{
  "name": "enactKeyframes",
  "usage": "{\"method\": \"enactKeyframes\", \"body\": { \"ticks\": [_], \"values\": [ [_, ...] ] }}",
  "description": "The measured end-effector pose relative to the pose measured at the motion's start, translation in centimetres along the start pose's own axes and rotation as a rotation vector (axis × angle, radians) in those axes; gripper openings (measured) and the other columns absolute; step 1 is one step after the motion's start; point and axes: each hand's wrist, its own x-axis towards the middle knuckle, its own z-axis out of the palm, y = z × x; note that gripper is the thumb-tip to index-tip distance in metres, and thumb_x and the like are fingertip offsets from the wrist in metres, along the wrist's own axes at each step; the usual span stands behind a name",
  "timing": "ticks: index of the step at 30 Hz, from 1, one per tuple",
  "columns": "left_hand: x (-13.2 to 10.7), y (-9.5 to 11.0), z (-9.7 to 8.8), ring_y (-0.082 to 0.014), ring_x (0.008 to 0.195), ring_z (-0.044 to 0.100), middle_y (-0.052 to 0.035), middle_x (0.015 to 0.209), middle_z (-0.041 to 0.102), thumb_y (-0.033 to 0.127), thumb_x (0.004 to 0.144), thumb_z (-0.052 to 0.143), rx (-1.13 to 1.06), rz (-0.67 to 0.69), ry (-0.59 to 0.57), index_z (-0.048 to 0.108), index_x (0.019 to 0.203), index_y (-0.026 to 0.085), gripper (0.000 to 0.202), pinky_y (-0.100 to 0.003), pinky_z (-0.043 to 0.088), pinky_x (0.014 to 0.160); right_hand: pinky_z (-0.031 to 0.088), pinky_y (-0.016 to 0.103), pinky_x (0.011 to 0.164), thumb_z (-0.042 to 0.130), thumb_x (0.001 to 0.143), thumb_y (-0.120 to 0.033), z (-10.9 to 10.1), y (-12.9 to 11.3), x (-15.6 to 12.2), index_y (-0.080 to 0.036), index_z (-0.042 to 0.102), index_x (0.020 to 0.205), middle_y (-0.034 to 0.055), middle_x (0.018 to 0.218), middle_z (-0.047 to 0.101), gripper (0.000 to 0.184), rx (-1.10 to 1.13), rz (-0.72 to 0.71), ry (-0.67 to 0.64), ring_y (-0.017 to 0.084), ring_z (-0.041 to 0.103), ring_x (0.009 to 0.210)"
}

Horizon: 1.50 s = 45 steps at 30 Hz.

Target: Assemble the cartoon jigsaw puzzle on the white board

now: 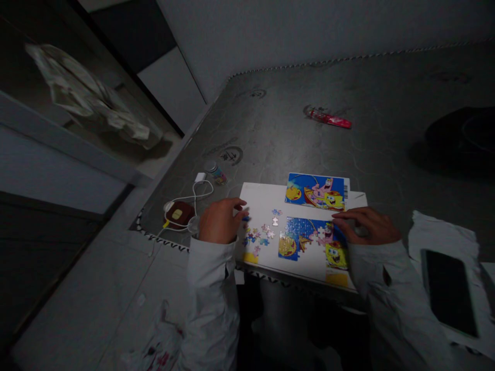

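A partly assembled jigsaw puzzle (303, 232) with a blue, yellow and pink cartoon picture lies on a white board (259, 193), with a gap in its middle. Several loose puzzle pieces (266, 229) are scattered on the board's left part. At the board's left edge is my left hand (220, 219), thumb and forefinger apart, close to a small blue piece. My right hand (367, 224) rests by the puzzle's upper right corner, fingers stretched out and thumb apart, the tips at its edge. Above the puzzle lies a picture card (317, 191) showing the same cartoon.
On the grey-covered table (270, 139) lie a red tube-like item (330, 119), a small clear jar (215, 172) and a white cable (181, 198) beside a brown object (180, 215). A phone (450, 291) rests on white paper (444, 232) at right. A dark object (464, 134) stands farther back.
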Motion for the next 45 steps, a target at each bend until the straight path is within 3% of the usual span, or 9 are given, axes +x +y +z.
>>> {"method": "enactKeyframes", "body": {
  "ticks": [6, 10, 15, 22, 32, 38, 45],
  "values": [
    [-0.4, -0.4, -0.1, -0.0308, 0.119, 0.082, -0.0034, 0.119, 0.09, 0.029, 0.097, 0.089, 0.049, -0.106, -0.19, 0.086, 0.113, 0.028, 0.016, -0.042, 0.062, 0.099, 0.054, 0.046, 0.086, 0.07, 0.111, -0.051, 0.6, 0.6, -0.3, -0.029, 0.09, 0.104, 0.0086, 0.107, 0.086, 0.03, 0.013, 0.046, -0.001, 0.031, 0.08, 0.091],
    [-0.8, -0.2, -0.3, -0.0281, 0.116, 0.082, -0.0031, 0.116, 0.09, 0.024, 0.095, 0.09, 0.057, -0.113, -0.213, 0.082, 0.105, 0.025, 0.013, -0.04, 0.06, 0.097, 0.053, 0.045, 0.084, 0.071, 0.109, -0.052, 0.7, 0.6, -0.3, -0.026, 0.089, 0.1, 0.0088, 0.104, 0.086, 0.033, 0.003, 0.038, 0.029, 0.03, 0.08, 0.088],
    [-1.2, 0.7, -0.4, -0.0287, 0.119, 0.081, -0.0011, 0.117, 0.09, 0.016, 0.094, 0.09, 0.059, -0.082, -0.227, 0.082, 0.114, 0.027, 0.025, -0.041, 0.059, 0.098, 0.055, 0.048, 0.083, 0.068, 0.109, -0.057, 0.8, 1.1, -0.4, -0.028, 0.089, 0.101, 0.0099, 0.105, 0.085, 0.037, 0.031, 0.082, -0.045, 0.032, 0.079, 0.085],
    [-0.6, 3.0, 1.2, -0.0266, 0.122, 0.081, -0.0011, 0.126, 0.088, 0.013, 0.091, 0.091, -0.002, 0.146, -0.309, 0.082, 0.128, 0.031, 0.042, -0.038, 0.059, 0.102, 0.056, 0.045, 0.085, 0.069, 0.11, -0.051, 1.3, 1.0, -0.4, -0.028, 0.089, 0.098, 0.0095, 0.1, 0.086, 0.033, 0.007, 0.053, 0.002, 0.03, 0.08, 0.089],
    [-0.3, 2.5, 1.4, -0.0231, 0.11, 0.082, -0.0012, 0.115, 0.089, 0.009, 0.089, 0.091, -0.002, 0.132, -0.341, 0.083, 0.122, 0.028, 0.039, -0.035, 0.059, 0.097, 0.051, 0.042, 0.08, 0.069, 0.112, -0.047, 1.6, 1.4, -0.6, -0.025, 0.089, 0.097, 0.0082, 0.097, 0.085, 0.033, 0.015, -0.002, 0.022, 0.029, 0.08, 0.086],
    [-1.1, 1.8, 0.2, -0.0249, 0.115, 0.082, 0.0007, 0.114, 0.089, 0.015, 0.087, 0.095, 0.041, 0.107, -0.384, 0.083, 0.103, 0.026, 0.023, -0.035, 0.057, 0.093, 0.054, 0.045, 0.083, 0.067, 0.113, -0.051, 1.3, 1.5, -0.6, -0.03, 0.089, 0.1, 0.0082, 0.1, 0.085, 0.034, 0.027, 0.029, -0.06, 0.032, 0.08, 0.092],
    [-0.7, 2.1, 0.8, -0.0234, 0.108, 0.082, 0.0021, 0.11, 0.089, 0.02, 0.083, 0.099, 0.045, 0.19, -0.466, 0.089, 0.112, 0.031, 0.033, -0.033, 0.057, 0.089, 0.054, 0.044, 0.079, 0.066, 0.113, -0.05, 1.5, 1.1, -0.5, -0.029, 0.089, 0.099, 0.0077, 0.099, 0.085, 0.034, 0.013, 0.02, -0.035, 0.031, 0.08, 0.09]
  ]
}}
